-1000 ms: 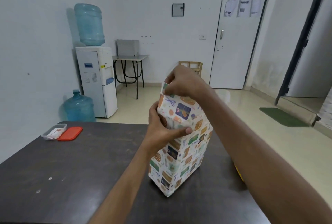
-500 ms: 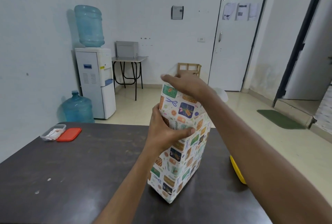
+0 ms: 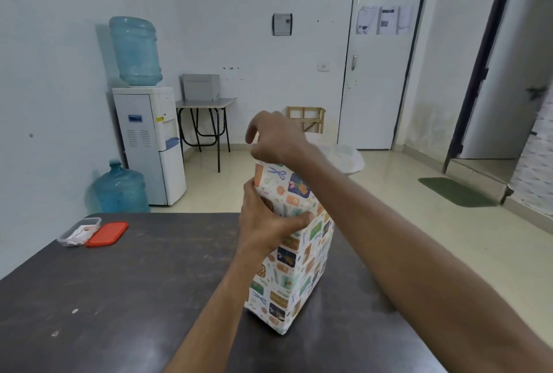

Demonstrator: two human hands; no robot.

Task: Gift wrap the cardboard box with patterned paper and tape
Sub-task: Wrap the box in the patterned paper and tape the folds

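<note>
Wrapped box point(image 3: 287, 268) stands upright mid dark tabletop point(image 3: 119, 298). Left hand point(image 3: 266, 229) fingers clamped on its side; right hand point(image 3: 278, 139) curled over top, grip unclear. Container point(image 3: 79, 230), red lid point(image 3: 107, 233) far left; water dispenser point(image 3: 149, 145), door point(image 3: 377, 73) beyond.

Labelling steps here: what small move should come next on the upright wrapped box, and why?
Probably press the top end of the wrapped box flat with the right hand. The box stands on end on the table, the left hand grips its upper side, and the right hand's curled fingers sit at that top end.
</note>
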